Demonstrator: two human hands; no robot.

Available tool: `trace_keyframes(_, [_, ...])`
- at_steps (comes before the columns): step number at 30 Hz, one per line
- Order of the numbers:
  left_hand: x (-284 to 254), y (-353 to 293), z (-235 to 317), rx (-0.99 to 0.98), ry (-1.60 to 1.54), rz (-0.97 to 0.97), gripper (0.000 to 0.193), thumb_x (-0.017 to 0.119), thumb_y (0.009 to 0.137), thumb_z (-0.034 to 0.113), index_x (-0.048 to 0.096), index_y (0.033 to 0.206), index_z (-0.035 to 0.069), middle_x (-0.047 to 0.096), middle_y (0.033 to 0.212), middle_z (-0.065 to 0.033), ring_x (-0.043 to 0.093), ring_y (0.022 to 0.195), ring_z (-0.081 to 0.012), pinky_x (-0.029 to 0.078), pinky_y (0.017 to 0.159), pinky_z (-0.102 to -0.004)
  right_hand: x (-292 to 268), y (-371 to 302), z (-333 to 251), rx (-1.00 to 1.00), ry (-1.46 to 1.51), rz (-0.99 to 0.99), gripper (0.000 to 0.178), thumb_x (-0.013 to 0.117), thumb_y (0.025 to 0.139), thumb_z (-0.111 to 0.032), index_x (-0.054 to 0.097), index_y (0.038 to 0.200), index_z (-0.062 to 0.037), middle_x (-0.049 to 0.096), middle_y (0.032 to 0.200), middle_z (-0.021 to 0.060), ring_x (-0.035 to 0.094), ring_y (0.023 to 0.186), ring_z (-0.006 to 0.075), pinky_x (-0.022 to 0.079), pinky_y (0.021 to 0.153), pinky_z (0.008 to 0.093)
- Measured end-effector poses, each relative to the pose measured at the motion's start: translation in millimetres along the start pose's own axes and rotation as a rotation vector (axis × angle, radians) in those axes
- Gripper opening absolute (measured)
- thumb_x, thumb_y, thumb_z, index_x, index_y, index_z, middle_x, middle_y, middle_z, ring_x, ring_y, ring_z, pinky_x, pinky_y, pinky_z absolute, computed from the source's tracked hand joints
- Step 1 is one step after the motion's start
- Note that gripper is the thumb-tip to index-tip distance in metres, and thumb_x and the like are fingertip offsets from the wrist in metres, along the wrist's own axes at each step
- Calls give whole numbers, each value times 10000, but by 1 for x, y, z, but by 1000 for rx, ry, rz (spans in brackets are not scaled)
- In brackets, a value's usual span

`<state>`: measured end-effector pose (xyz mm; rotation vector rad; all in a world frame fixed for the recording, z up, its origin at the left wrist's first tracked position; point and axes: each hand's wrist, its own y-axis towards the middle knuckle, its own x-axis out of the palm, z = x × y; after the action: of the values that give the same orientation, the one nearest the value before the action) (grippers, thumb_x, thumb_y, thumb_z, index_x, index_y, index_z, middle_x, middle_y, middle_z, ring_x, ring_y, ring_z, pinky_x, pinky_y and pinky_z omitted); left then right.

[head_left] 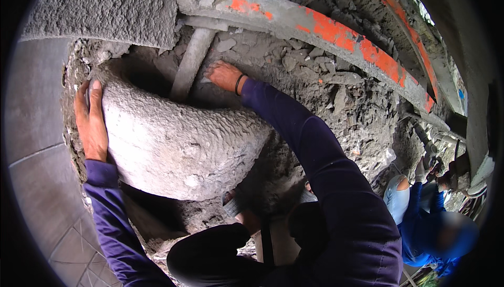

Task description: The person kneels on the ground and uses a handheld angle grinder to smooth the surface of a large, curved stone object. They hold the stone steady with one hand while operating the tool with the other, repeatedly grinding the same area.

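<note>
A large, rounded, cement-crusted drum-like body point(178, 140) lies in front of me, rippled along its upper edge and with a dark hollow behind it. My left hand point(92, 124) rests against its left end, fingers stretched out and the thumb apart. Beyond the upper edge, my right hand point(224, 75) is closed, with a bit of something pale at its fingertips that I cannot make out. It is beside a grey, crusted bar point(192, 61) that runs down into the hollow.
A curved metal rim point(336, 32) with worn orange paint arches across the back. Rough cement rubble point(336, 108) lies to the right, and a crusted slab point(105, 9) sits at the far left. Tiled floor point(39, 103) runs along the left. Another person point(436, 234) in blue crouches at right.
</note>
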<state>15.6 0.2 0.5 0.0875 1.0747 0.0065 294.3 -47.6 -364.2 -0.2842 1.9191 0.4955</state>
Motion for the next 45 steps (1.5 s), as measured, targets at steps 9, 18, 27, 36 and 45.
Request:
trace_keyframes(9, [4,-1,5,-21,-6,1,749,587,1007,594,549,1482,17,519,1536,-222,448,1466,-342,302,1225,-424,-49,-124,30,207,-5,-561,120,648,888,-89,766,916,-86,770,932,141,758,921,324,607,796,486])
trace_keyframes(18, [0,-2,7,-14,-24,3,764,583,1010,593,539,1483,-5,527,1529,-216,458,1453,-327,306,1220,-420,-87,-12,-12,82,-55,-253,90,647,918,-140,731,936,-115,752,1003,83,701,1060,275,542,917,447])
trace_keyframes(27, [-1,-3,3,5,-14,-13,775,569,1027,587,515,1496,-29,519,1533,-218,444,1458,-318,290,1227,-405,-34,-34,-15,57,-31,-539,177,646,918,-114,783,1023,-151,780,1033,86,744,1047,299,527,1003,484])
trace_keyframes(36, [3,-1,-5,20,-93,-23,749,554,1043,556,508,1496,-39,522,1525,-200,460,1436,-293,301,1216,-386,-85,-133,18,172,0,-619,115,664,908,-75,774,940,-86,773,1005,126,756,961,335,611,798,490])
trace_keyframes(45, [6,-1,6,21,-58,-24,735,542,1049,549,513,1489,-39,527,1516,-208,459,1439,-300,291,1222,-381,-13,0,-34,-75,118,-196,158,599,931,-115,754,952,-93,758,976,104,697,1099,282,538,973,477])
